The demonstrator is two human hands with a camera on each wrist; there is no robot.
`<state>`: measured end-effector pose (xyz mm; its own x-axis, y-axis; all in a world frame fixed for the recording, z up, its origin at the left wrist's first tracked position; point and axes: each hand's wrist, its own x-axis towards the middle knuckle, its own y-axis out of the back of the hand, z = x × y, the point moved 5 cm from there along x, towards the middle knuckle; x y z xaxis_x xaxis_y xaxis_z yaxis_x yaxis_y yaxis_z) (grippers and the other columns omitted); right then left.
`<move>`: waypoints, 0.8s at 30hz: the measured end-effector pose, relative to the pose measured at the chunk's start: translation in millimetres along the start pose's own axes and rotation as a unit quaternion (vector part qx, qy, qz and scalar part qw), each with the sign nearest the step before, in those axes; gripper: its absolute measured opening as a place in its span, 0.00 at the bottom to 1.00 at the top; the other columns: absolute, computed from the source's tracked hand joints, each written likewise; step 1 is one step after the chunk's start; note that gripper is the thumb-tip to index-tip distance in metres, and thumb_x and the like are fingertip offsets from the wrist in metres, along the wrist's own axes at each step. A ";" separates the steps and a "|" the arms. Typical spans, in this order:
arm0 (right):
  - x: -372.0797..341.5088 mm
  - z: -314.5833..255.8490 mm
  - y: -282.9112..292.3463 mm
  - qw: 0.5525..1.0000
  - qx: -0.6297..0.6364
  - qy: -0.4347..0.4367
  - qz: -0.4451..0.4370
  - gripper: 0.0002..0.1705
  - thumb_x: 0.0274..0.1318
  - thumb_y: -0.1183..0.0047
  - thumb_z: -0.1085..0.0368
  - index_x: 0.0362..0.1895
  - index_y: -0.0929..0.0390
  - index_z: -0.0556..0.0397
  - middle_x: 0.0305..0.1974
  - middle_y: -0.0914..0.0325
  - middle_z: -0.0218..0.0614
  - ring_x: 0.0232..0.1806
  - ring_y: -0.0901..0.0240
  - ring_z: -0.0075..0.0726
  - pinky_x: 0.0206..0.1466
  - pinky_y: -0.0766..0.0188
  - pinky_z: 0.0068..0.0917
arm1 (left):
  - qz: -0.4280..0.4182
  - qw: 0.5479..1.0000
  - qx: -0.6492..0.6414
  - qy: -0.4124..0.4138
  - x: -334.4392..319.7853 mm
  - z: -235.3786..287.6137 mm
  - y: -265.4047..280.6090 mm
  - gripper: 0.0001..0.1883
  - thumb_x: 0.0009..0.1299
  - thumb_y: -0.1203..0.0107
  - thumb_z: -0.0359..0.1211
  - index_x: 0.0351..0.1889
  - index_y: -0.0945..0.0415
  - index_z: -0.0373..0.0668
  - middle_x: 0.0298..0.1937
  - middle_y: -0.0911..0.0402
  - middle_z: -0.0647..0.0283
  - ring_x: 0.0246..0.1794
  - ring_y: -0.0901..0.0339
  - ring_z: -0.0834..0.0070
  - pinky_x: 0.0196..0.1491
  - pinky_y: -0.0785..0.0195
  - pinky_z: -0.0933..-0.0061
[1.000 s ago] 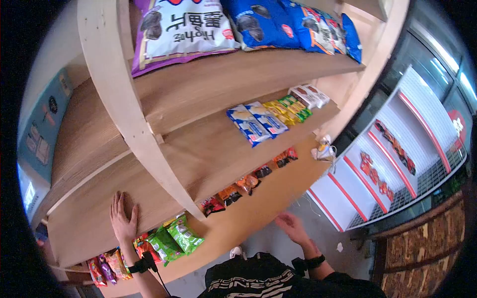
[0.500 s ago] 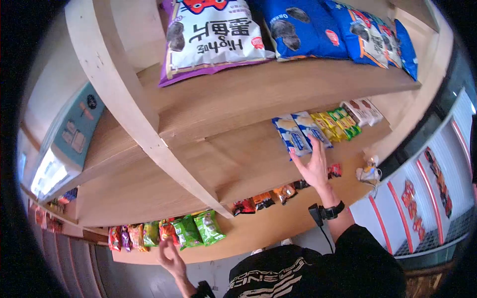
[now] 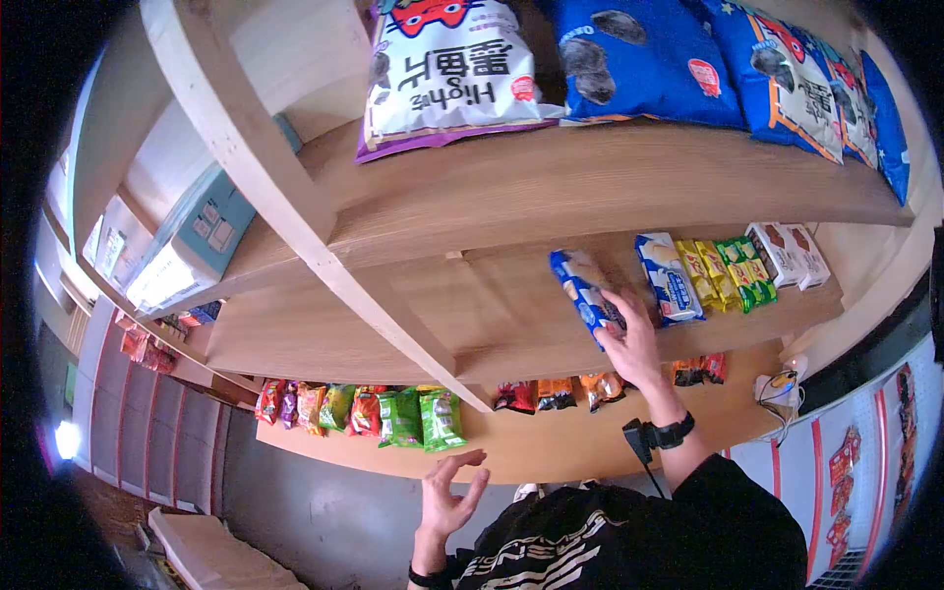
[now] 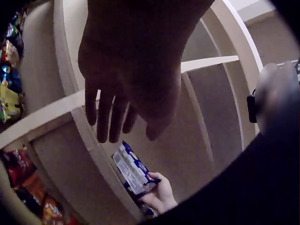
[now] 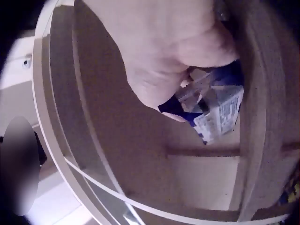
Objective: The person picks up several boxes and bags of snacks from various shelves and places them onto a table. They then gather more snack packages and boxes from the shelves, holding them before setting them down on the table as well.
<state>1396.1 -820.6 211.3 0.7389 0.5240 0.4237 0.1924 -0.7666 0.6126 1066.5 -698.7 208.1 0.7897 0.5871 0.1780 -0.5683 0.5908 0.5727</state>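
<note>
In the head view my right hand [image 3: 634,339] grips a blue-and-white snack pack [image 3: 580,285] by its near end, tilted over the middle shelf [image 3: 492,315]. The right wrist view shows fingers and thumb around this pack [image 5: 220,112], with printed white panels facing out. To its right, a similar blue-and-white pack [image 3: 669,280] lies on the shelf. My left hand [image 3: 450,500] hangs in front of the shelves, holding nothing, its fingers extended and thumb apart. In the left wrist view this hand [image 4: 131,70] appears dark, fingers pointing down.
Right of the packs lie yellow packets [image 3: 708,275], green packets [image 3: 745,273] and white boxes [image 3: 787,256]. Large chip bags [image 3: 452,79] fill the upper shelf. Below are green bags [image 3: 400,418] and small red and orange packets [image 3: 556,393]. A wooden upright [image 3: 265,167] divides the shelves.
My right hand has reached up to the middle shelf, taken the left blue-and-white pack and moved it left. The left hand has come off the shelf at left and dropped back. The view has turned.
</note>
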 end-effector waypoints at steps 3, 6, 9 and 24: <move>-18.1 3.7 8.4 0.919 0.363 -0.102 -0.116 0.34 0.47 0.45 0.64 0.63 0.31 0.54 0.57 0.28 0.44 0.61 0.35 0.39 0.67 0.44 0.34 | -0.038 0.995 -0.091 0.025 11.3 18.4 -21.6 0.21 0.64 0.39 0.32 0.55 0.27 0.36 0.48 0.18 0.55 0.49 0.20 0.66 0.53 0.30 0.67; -54.8 -14.4 18.8 0.808 0.518 -0.164 -0.229 0.34 0.51 0.47 0.62 0.64 0.34 0.58 0.57 0.28 0.42 0.60 0.35 0.36 0.65 0.42 0.32 | -0.124 0.972 -0.201 0.010 19.8 22.0 -54.0 0.34 0.68 0.44 0.34 0.70 0.46 0.38 0.63 0.30 0.50 0.58 0.26 0.63 0.58 0.34 0.61; -89.4 -35.2 25.5 0.837 0.474 -0.075 -0.263 0.33 0.56 0.47 0.59 0.64 0.35 0.60 0.59 0.30 0.42 0.61 0.36 0.36 0.66 0.43 0.33 | -0.200 0.922 -0.331 -0.004 27.0 25.7 -89.9 0.41 0.72 0.48 0.40 0.75 0.63 0.41 0.72 0.44 0.48 0.66 0.35 0.58 0.63 0.41 0.55; -33.3 33.0 103.9 0.996 0.005 0.042 0.073 0.35 0.50 0.37 0.54 0.59 0.36 0.54 0.55 0.31 0.52 0.57 0.33 0.56 0.60 0.35 0.44 | -0.021 0.884 -0.439 0.160 -19.3 13.5 -109.3 0.26 0.70 0.45 0.37 0.60 0.39 0.32 0.54 0.25 0.50 0.53 0.23 0.59 0.56 0.29 0.58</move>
<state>1412.8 -930.0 238.8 0.7023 0.4362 0.5626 0.0938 -0.8401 0.5343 1116.5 -782.1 153.0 0.7886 0.5976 -0.1446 -0.6110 0.7353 -0.2933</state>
